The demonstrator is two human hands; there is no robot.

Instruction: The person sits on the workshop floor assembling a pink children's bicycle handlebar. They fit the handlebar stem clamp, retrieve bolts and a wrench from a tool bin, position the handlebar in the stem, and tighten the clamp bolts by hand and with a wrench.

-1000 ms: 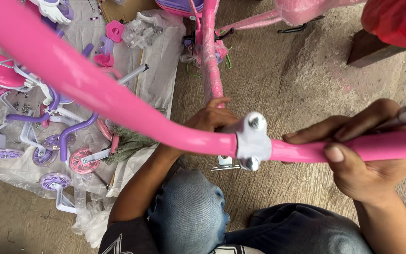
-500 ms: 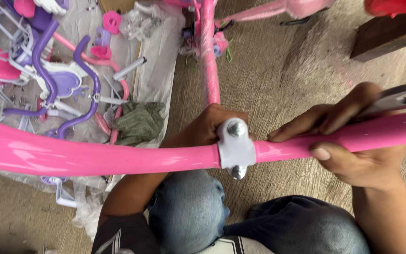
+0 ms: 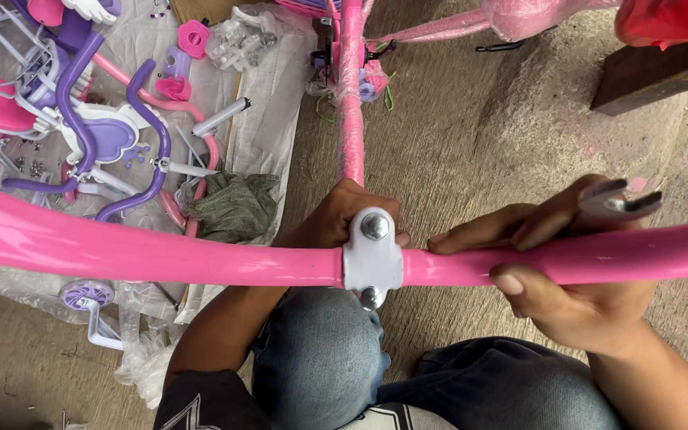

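A pink handlebar (image 3: 161,259) runs across the head view, held at its middle by a white clamp (image 3: 372,259) with two bolts. My left hand (image 3: 332,219) reaches up from below and grips the clamp and stem behind the bar. My right hand (image 3: 563,279) is wrapped around the bar to the right of the clamp, and it also holds a metal open-end wrench (image 3: 619,203) against the bar. A pink frame tube (image 3: 350,103) wrapped in plastic runs away from the clamp.
White sheeting (image 3: 264,111) on the left carries purple and pink bicycle parts (image 3: 113,135), a green rag (image 3: 236,207), a bag of hardware (image 3: 240,36) and a small training wheel (image 3: 85,296). A dark wooden block (image 3: 654,76) lies at top right on the concrete floor.
The handlebar has swung from tilted to nearly level, and the clamp has shifted left towards the centre. My left hand now closes more fully around the clamp. The wrench shows further above my right fingers.
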